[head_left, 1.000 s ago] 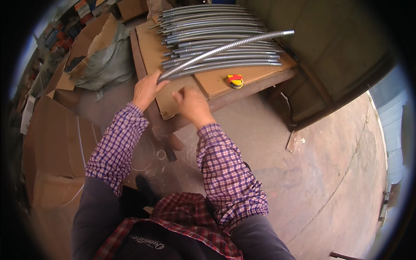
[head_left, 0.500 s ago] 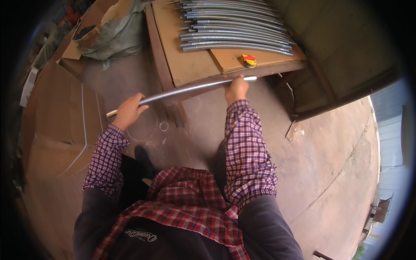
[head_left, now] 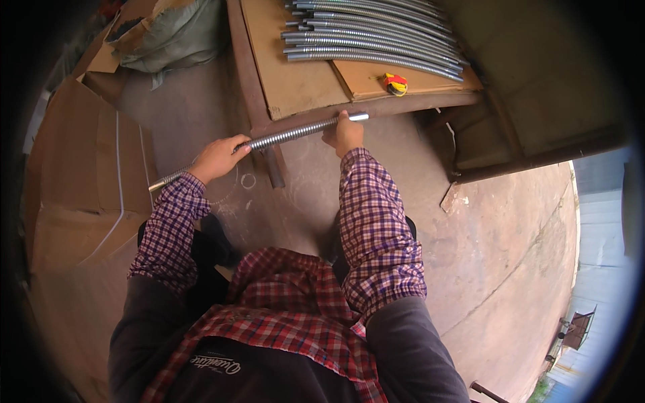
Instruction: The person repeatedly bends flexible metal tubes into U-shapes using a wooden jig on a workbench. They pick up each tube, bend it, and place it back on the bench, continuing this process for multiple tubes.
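A corrugated silver metal tube [head_left: 289,137] with smooth ends lies crosswise between my hands, its left part lower. My left hand [head_left: 218,156] is closed round it left of the middle. My right hand [head_left: 346,134] grips it close to the right end, just in front of the table's edge. On the table [head_left: 265,117], several similar tubes [head_left: 373,41] lie side by side over flat cardboard [head_left: 302,87]. A yellow-and-red tape measure [head_left: 395,84] sits on the cardboard nearer the front edge.
Large cardboard boxes [head_left: 74,161] stand at my left, with a grey-green sack [head_left: 171,37] behind them. A dark framed panel [head_left: 537,87] is at the upper right. The concrete floor [head_left: 497,255] runs to a pale corrugated wall [head_left: 598,221] on the right.
The tube has come down from above the pile to in front of the table. My right hand has taken hold of its right part. Over the last half second both hands shifted slightly.
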The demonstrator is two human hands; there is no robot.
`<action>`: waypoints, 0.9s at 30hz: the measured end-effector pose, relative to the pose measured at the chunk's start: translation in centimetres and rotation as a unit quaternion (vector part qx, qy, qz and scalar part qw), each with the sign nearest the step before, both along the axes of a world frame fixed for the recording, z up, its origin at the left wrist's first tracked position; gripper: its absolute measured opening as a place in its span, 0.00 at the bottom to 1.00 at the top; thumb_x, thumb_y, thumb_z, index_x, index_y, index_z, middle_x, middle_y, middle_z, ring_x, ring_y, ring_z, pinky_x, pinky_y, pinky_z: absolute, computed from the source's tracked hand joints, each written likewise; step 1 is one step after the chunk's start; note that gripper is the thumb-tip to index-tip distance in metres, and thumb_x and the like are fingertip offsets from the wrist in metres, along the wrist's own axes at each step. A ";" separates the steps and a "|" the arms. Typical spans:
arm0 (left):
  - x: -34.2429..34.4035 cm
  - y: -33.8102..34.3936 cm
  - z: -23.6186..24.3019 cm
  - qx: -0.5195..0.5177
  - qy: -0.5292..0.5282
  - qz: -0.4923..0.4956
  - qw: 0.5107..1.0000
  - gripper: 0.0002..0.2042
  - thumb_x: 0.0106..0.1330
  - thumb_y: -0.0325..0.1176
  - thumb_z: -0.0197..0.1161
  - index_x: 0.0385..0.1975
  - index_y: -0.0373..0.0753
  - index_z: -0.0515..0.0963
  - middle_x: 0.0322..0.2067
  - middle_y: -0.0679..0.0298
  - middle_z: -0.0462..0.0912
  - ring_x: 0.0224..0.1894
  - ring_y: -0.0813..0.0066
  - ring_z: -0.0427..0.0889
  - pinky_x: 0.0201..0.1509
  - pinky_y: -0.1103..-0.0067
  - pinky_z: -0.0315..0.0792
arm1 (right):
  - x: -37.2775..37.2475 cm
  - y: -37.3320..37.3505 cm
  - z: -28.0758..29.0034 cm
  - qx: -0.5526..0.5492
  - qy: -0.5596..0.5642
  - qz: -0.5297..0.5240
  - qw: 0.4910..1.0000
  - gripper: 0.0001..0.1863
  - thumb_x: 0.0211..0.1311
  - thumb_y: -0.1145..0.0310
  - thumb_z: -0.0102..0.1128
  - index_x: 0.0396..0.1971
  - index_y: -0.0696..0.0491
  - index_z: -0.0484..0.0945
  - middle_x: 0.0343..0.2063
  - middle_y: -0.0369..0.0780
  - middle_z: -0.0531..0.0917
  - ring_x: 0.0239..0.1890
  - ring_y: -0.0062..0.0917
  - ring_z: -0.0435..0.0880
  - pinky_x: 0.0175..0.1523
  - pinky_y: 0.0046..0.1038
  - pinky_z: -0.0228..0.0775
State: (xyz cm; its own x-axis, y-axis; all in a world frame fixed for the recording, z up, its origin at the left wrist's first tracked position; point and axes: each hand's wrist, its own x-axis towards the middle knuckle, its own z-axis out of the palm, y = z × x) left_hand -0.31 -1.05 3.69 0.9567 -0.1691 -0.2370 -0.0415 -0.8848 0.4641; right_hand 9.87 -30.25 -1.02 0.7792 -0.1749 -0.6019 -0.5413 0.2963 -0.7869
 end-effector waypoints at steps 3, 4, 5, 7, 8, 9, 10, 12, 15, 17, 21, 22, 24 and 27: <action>0.3 0.2 -1.0 -0.014 -0.015 -0.006 1.000 0.17 0.74 0.46 0.55 0.52 0.42 0.78 0.44 0.51 0.85 0.48 0.49 0.82 0.52 0.61 0.74 | 0.2 0.2 0.1 0.000 -0.002 0.006 1.000 0.22 0.76 0.56 0.53 0.53 0.62 0.74 0.40 0.49 0.83 0.37 0.43 0.87 0.41 0.47 0.86; 0.4 0.2 -1.0 -0.024 -0.007 -0.002 1.000 0.17 0.74 0.46 0.56 0.52 0.41 0.78 0.44 0.51 0.85 0.48 0.49 0.82 0.52 0.61 0.74 | 0.3 0.2 0.0 0.003 -0.001 0.004 1.000 0.22 0.76 0.56 0.53 0.53 0.62 0.74 0.40 0.49 0.83 0.37 0.43 0.87 0.41 0.48 0.86; 0.4 0.2 -1.0 -0.034 0.002 0.002 0.999 0.17 0.73 0.46 0.56 0.51 0.40 0.78 0.44 0.51 0.85 0.48 0.49 0.82 0.52 0.61 0.74 | 0.5 0.1 -0.1 0.012 0.007 0.001 1.000 0.22 0.76 0.56 0.52 0.53 0.61 0.74 0.40 0.49 0.83 0.39 0.43 0.87 0.43 0.49 0.85; 0.4 0.0 -0.7 -0.033 0.002 0.012 0.999 0.18 0.72 0.46 0.57 0.50 0.38 0.78 0.44 0.51 0.85 0.48 0.49 0.82 0.52 0.61 0.74 | 1.0 0.1 -0.5 0.031 0.025 0.000 0.999 0.21 0.76 0.55 0.52 0.53 0.59 0.74 0.40 0.48 0.83 0.41 0.44 0.86 0.45 0.51 0.85; 0.1 -0.2 -0.4 -0.020 -0.005 0.019 1.000 0.18 0.72 0.46 0.57 0.50 0.38 0.78 0.44 0.52 0.85 0.48 0.50 0.83 0.52 0.62 0.74 | 1.1 0.3 -0.6 0.032 0.018 0.002 0.999 0.21 0.76 0.56 0.52 0.52 0.60 0.74 0.39 0.48 0.83 0.38 0.41 0.86 0.42 0.48 0.85; 0.0 -0.4 -0.3 -0.007 -0.011 0.027 1.000 0.18 0.71 0.46 0.58 0.50 0.38 0.78 0.44 0.52 0.85 0.48 0.50 0.83 0.52 0.62 0.74 | 1.2 0.0 -0.6 0.033 0.012 0.004 0.999 0.20 0.76 0.56 0.51 0.50 0.60 0.74 0.37 0.47 0.83 0.34 0.39 0.85 0.40 0.46 0.85; -0.3 -0.6 -0.3 0.000 -0.033 0.011 0.999 0.18 0.70 0.46 0.58 0.49 0.38 0.78 0.43 0.52 0.85 0.47 0.51 0.83 0.52 0.62 0.74 | 1.1 -0.3 -0.7 0.034 0.008 0.008 0.999 0.20 0.76 0.57 0.51 0.49 0.61 0.74 0.36 0.46 0.83 0.31 0.37 0.85 0.38 0.44 0.85; -0.2 -0.6 -1.0 0.013 -0.077 -0.022 0.997 0.18 0.69 0.46 0.59 0.48 0.39 0.78 0.42 0.53 0.85 0.47 0.52 0.83 0.52 0.62 0.75 | 1.5 -0.8 -1.6 0.044 0.012 0.015 0.999 0.19 0.77 0.57 0.50 0.51 0.59 0.74 0.37 0.46 0.83 0.32 0.37 0.85 0.41 0.46 0.85; -0.2 -0.2 -1.6 0.026 -0.074 -0.011 0.997 0.16 0.68 0.45 0.60 0.48 0.40 0.78 0.42 0.56 0.85 0.46 0.53 0.84 0.49 0.62 0.75 | 1.3 -0.4 -1.3 0.023 0.011 0.015 1.000 0.20 0.78 0.55 0.49 0.52 0.58 0.73 0.40 0.45 0.82 0.33 0.37 0.85 0.41 0.46 0.84; -0.3 -0.2 -1.5 0.030 -0.072 -0.010 0.997 0.16 0.69 0.45 0.60 0.47 0.40 0.78 0.42 0.56 0.85 0.45 0.53 0.84 0.49 0.62 0.75 | 1.4 -0.5 -1.5 0.027 0.009 0.021 0.999 0.20 0.78 0.55 0.48 0.52 0.57 0.73 0.39 0.45 0.82 0.32 0.36 0.84 0.41 0.46 0.84; -0.3 -0.5 -1.7 0.049 -0.066 -0.001 0.997 0.16 0.69 0.47 0.59 0.45 0.40 0.78 0.40 0.56 0.85 0.44 0.53 0.84 0.47 0.62 0.75 | 1.4 -0.8 -1.6 0.041 0.016 0.026 0.999 0.19 0.79 0.55 0.46 0.54 0.55 0.73 0.41 0.45 0.81 0.39 0.40 0.83 0.52 0.53 0.77; -0.2 -0.6 -1.6 0.055 -0.064 -0.005 0.996 0.16 0.70 0.47 0.58 0.44 0.40 0.78 0.40 0.56 0.85 0.43 0.53 0.84 0.46 0.61 0.75 | 1.6 -0.8 -1.7 0.046 0.018 0.026 0.998 0.19 0.80 0.55 0.45 0.55 0.53 0.73 0.43 0.45 0.81 0.42 0.42 0.82 0.58 0.57 0.73; 0.0 -0.6 -1.7 0.067 -0.060 -0.011 0.996 0.16 0.70 0.48 0.57 0.43 0.40 0.77 0.38 0.56 0.85 0.42 0.52 0.84 0.45 0.60 0.75 | 1.6 -1.0 -1.9 0.045 0.013 0.029 0.998 0.19 0.79 0.55 0.45 0.54 0.55 0.73 0.42 0.46 0.81 0.41 0.41 0.82 0.56 0.56 0.75; -0.2 0.0 -1.6 0.049 -0.085 -0.012 0.995 0.16 0.71 0.48 0.57 0.42 0.40 0.77 0.36 0.55 0.85 0.40 0.51 0.83 0.44 0.59 0.75 | 1.4 -0.6 -1.3 0.026 -0.007 0.040 0.999 0.20 0.79 0.54 0.46 0.52 0.57 0.72 0.41 0.46 0.81 0.39 0.40 0.82 0.51 0.52 0.78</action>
State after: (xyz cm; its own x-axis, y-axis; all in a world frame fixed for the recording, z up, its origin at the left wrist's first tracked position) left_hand -0.55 -1.08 2.05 0.9802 -0.1766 -0.0892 -0.1337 -0.9235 0.3595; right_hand 11.31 -30.85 -2.35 0.7981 -0.0801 -0.5972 -0.5536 0.2938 -0.7792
